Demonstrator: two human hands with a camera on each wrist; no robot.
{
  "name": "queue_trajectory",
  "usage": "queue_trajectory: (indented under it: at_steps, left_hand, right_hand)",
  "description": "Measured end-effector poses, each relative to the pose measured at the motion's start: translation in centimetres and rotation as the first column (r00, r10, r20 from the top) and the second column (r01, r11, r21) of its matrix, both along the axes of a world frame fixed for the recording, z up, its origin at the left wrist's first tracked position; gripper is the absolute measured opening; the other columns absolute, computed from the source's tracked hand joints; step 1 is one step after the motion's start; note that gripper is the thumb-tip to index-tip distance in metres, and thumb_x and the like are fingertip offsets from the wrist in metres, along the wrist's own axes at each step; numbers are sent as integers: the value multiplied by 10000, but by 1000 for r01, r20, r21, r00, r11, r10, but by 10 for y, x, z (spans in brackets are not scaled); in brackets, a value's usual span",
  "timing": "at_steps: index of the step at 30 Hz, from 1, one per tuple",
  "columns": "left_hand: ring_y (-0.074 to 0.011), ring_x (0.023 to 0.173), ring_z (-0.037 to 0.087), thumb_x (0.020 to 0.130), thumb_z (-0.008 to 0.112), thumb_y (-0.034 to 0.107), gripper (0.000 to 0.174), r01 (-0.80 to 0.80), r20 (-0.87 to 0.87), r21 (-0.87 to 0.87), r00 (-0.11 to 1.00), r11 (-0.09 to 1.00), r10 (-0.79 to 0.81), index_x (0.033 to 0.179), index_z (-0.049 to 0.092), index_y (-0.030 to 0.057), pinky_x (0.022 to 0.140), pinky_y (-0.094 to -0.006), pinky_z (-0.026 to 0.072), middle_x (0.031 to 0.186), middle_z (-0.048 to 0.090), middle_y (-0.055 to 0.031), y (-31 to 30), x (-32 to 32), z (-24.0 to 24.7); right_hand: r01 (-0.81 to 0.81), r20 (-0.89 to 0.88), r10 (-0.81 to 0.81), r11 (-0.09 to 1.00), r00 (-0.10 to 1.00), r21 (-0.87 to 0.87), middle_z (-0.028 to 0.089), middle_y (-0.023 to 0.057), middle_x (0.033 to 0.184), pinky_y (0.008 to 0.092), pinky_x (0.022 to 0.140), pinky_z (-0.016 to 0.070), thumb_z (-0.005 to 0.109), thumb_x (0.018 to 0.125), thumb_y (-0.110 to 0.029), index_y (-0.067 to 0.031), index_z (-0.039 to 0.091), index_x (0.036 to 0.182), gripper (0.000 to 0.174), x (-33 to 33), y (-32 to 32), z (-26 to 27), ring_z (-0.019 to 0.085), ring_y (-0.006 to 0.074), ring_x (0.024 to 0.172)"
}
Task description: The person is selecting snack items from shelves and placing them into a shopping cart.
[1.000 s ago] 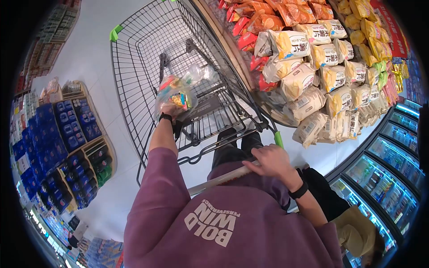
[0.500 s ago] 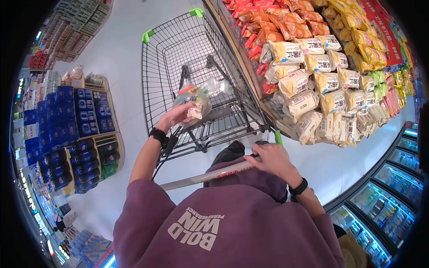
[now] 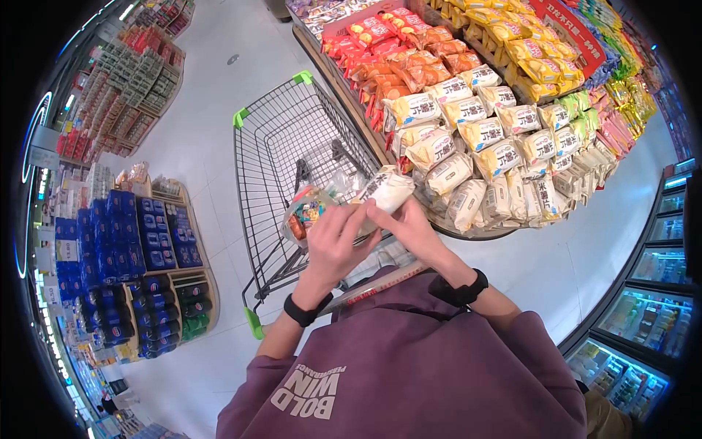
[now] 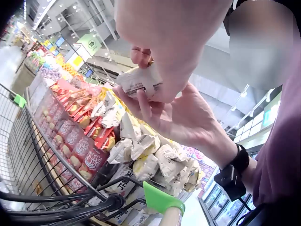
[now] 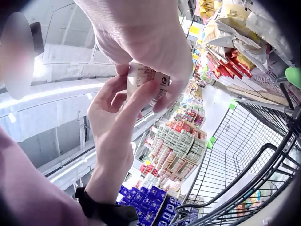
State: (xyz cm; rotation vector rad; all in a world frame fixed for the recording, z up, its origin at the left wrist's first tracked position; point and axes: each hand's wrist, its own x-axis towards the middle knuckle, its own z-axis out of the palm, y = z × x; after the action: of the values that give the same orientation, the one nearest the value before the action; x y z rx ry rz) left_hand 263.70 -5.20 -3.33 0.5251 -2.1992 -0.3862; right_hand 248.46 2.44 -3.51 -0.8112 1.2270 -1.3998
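Note:
Both hands meet over the near end of the shopping cart (image 3: 252, 197), around a white printed snack packet (image 3: 391, 189). My left hand (image 3: 336, 245) grips it from one side. My right hand (image 3: 409, 230) holds the other side, its thumb close to the left fingers. In the left wrist view the packet (image 4: 141, 84) shows small print between curled fingers; part of it is hidden behind the left hand (image 4: 164, 42). The right wrist view shows print on the packet (image 5: 141, 75) under the right hand (image 5: 141, 33). A clear plastic bag (image 3: 311, 197) with colourful goods lies in the cart beyond the left hand.
A stand of snack bags (image 3: 497, 132) in white, orange, red and yellow borders the cart's right side. The cart handle (image 3: 380, 284) crosses in front of the person. Blue drink packs (image 3: 117, 249) are stacked at left; lit fridges (image 3: 643, 307) line the right.
My left hand has moved back from the plastic bag toward the person. My right hand has left the cart handle and joined it at the packet. The view has shifted, showing more of the aisle.

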Motion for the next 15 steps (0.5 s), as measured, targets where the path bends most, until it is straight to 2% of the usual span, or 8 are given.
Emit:
queue_trajectory:
  at_steps: [2,3,6,7,8,10,11,15]
  left_hand:
    - [-258,804,634,605,884,92,544,-16,-13,-6,1000,1000,16,1107,678,48,764,-358,549,968,651,-91,11,-7,-2]
    - [-250,886,632,635,862,98,495,-4,-31,41,999,999,5,1091,674,49,822,-349,551,1011,655,-95,15,-9,1]
    - [-260,978,625,684,832,102,444,5,-136,148,991,989,15,1092,666,47,892,-365,542,1073,650,-117,19,-10,21]
    - [-254,1118,600,747,801,112,456,-3,-148,245,988,969,41,1170,646,44,956,-375,512,1204,619,-124,21,-8,16]
    - [-252,1136,599,754,804,111,473,57,-195,416,980,908,28,1190,638,32,937,-350,515,1243,602,-137,21,-9,12]
    - [-248,1174,598,769,811,108,509,187,-287,699,957,690,31,1231,620,9,899,-300,522,1321,567,-164,21,-15,11]
    - [-236,1252,560,821,786,85,549,239,-279,747,960,620,-34,1311,564,-21,981,-309,506,1367,531,-161,21,-14,10]
    - [-206,1251,552,850,753,12,612,437,-487,816,872,378,42,1395,480,-38,1006,-325,500,1376,526,-136,24,-22,3]
  right_hand:
    - [32,145,-47,994,988,107,607,95,1209,290,939,486,685,962,-264,17,409,1380,574,-8,2,0,578,138,1126]
    - [31,190,-50,994,981,101,628,86,1189,283,920,493,648,980,-238,9,461,1357,488,-13,3,-4,593,127,1102]
    - [40,416,-51,999,908,33,634,83,1215,293,926,491,585,1006,-270,6,478,1359,460,-15,7,21,604,125,1096]
    - [-22,386,25,1000,922,-11,546,143,1348,364,973,520,462,1033,-241,22,381,1466,513,-20,9,20,609,213,1171]
    - [-34,373,30,999,927,3,546,136,1353,367,994,501,471,1033,-258,23,389,1460,517,-22,10,12,602,209,1180]
    - [-56,350,42,998,936,32,547,123,1364,372,1037,464,488,1033,-291,25,406,1448,527,-25,12,-1,589,201,1197]
    - [-87,239,62,991,969,97,554,98,1368,365,1072,414,497,1044,-311,22,434,1429,513,-27,14,0,559,168,1222]
    - [33,55,-31,999,998,-31,614,48,1230,268,917,471,563,1026,-256,7,538,1344,413,-14,16,4,581,100,1045]
